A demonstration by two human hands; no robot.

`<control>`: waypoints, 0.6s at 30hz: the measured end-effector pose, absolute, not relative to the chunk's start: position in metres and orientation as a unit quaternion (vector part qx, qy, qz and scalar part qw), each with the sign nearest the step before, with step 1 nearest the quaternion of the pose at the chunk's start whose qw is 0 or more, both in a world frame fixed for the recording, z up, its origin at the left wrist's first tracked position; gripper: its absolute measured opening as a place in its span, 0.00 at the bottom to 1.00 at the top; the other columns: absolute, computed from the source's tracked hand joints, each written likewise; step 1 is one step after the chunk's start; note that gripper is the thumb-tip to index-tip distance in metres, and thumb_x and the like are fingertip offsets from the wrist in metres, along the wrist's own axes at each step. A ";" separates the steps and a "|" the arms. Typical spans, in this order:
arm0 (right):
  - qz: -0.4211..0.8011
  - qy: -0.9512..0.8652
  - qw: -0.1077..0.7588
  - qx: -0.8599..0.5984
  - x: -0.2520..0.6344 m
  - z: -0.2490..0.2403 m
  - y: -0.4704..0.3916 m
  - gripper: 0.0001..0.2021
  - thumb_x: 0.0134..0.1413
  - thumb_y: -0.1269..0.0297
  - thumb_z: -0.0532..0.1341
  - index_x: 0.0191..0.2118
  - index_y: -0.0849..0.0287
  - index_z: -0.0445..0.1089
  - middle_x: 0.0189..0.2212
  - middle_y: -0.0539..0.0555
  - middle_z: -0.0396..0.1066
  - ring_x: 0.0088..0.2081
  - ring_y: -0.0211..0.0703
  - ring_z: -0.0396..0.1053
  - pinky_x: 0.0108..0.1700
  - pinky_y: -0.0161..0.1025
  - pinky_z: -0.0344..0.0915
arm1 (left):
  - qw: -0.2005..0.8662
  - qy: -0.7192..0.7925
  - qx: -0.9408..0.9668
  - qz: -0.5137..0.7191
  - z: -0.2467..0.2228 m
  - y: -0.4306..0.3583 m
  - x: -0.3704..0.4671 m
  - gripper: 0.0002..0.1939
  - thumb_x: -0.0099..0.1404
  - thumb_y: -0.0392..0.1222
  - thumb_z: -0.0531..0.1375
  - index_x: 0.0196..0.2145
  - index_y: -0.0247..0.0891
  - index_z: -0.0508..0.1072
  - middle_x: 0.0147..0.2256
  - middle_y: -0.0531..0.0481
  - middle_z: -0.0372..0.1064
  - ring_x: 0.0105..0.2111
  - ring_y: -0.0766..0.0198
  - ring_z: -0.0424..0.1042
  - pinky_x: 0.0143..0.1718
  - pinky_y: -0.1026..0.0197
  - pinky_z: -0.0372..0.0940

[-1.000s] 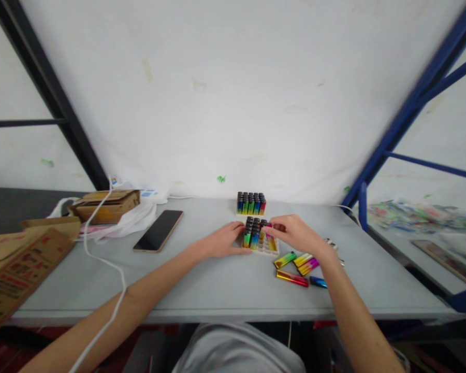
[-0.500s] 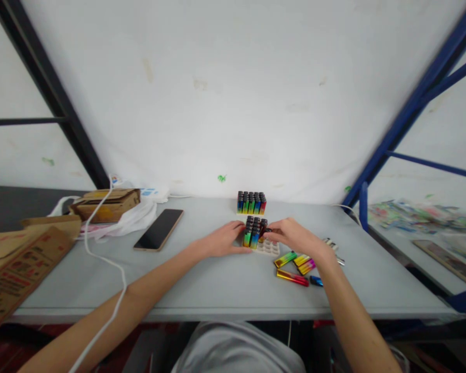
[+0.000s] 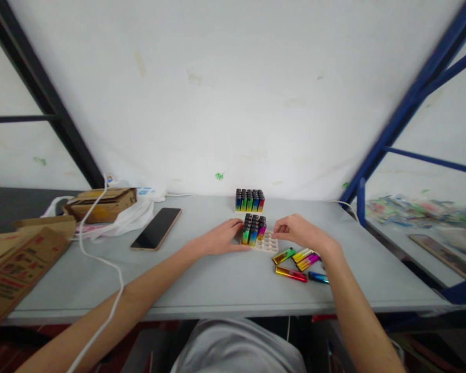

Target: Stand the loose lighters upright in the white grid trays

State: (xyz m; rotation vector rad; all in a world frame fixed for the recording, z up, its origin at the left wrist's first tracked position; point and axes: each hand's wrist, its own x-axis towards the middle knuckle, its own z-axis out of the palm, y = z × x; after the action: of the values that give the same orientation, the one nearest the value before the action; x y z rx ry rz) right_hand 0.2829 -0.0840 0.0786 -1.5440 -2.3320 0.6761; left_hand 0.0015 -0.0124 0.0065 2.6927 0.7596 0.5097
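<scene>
Several colourful lighters with black tops stand upright in the left part of a pale tray, whose right-hand holes show bare. My left hand rests at the tray's left side, thumb and fingers apart around its edge, touching the tray or the nearest lighters. Just right of the tray, my right hand hovers with its fingers curled together; no object shows in it. Loose lighters in green, yellow, pink, red and blue lie on the table below my right hand. Behind stands a second full block of lighters.
On the grey table, a black phone lies left of my left hand. Further left are cardboard boxes, a white plastic bag and a white cable. A blue metal frame rises at the right.
My right hand has moved away from the lighters to the tray's right. A pink lighter now shows standing in the third column. The view has shifted slightly.
</scene>
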 end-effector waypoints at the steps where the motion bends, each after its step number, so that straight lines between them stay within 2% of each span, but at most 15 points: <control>1: 0.242 -0.800 0.112 -0.538 0.290 0.079 -0.085 0.12 0.57 0.57 0.65 0.38 0.61 0.81 0.32 0.56 0.80 0.34 0.46 0.74 0.39 0.37 0.67 | 0.148 0.266 0.936 0.177 0.006 -0.012 0.002 0.38 0.65 0.68 0.61 0.59 0.33 0.68 0.60 0.33 0.66 0.60 0.43 0.67 0.64 0.46 0.61; 5: 0.263 -0.783 -0.010 -0.563 0.307 0.075 -0.085 0.15 0.43 0.63 0.70 0.42 0.56 0.81 0.33 0.52 0.79 0.34 0.47 0.74 0.35 0.36 0.65 | 0.146 0.264 0.937 0.177 0.004 -0.011 0.001 0.38 0.65 0.69 0.61 0.58 0.33 0.69 0.60 0.33 0.67 0.60 0.43 0.67 0.64 0.47 0.61; 8: 0.253 -0.778 -0.041 -0.574 0.307 0.068 -0.081 0.18 0.39 0.65 0.71 0.41 0.53 0.81 0.34 0.50 0.78 0.33 0.45 0.73 0.33 0.36 0.64 | 0.140 0.261 0.938 0.179 0.004 -0.011 0.001 0.38 0.65 0.69 0.61 0.58 0.34 0.69 0.59 0.34 0.67 0.60 0.44 0.67 0.64 0.48 0.61; 13: 0.275 -0.795 0.010 -0.540 0.309 0.068 -0.076 0.11 0.42 0.64 0.70 0.36 0.56 0.80 0.36 0.52 0.78 0.39 0.48 0.73 0.40 0.37 0.66 | 0.142 0.264 0.937 0.177 0.006 -0.012 0.001 0.37 0.66 0.68 0.61 0.57 0.33 0.70 0.59 0.34 0.67 0.60 0.43 0.67 0.63 0.47 0.62; 15: 0.308 -0.804 0.056 -0.506 0.314 0.070 -0.076 0.11 0.46 0.58 0.69 0.36 0.57 0.78 0.36 0.53 0.78 0.40 0.48 0.73 0.43 0.38 0.66 | 0.144 0.266 0.937 0.173 0.006 -0.012 0.001 0.37 0.66 0.68 0.62 0.57 0.33 0.70 0.59 0.33 0.67 0.60 0.43 0.67 0.64 0.47 0.62; 18: 0.345 -0.799 0.114 -0.479 0.323 0.072 -0.077 0.16 0.53 0.49 0.67 0.36 0.59 0.75 0.33 0.53 0.77 0.36 0.46 0.72 0.41 0.39 0.66 | 0.146 0.267 0.937 0.171 0.005 -0.012 0.001 0.38 0.65 0.68 0.62 0.58 0.32 0.69 0.60 0.32 0.66 0.61 0.43 0.67 0.64 0.47 0.61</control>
State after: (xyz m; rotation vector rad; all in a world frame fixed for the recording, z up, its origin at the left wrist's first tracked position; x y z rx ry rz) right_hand 0.3226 -0.0770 0.0721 -1.4035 -2.3446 1.0123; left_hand 0.0008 -0.0116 0.0053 2.6979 0.7681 0.4933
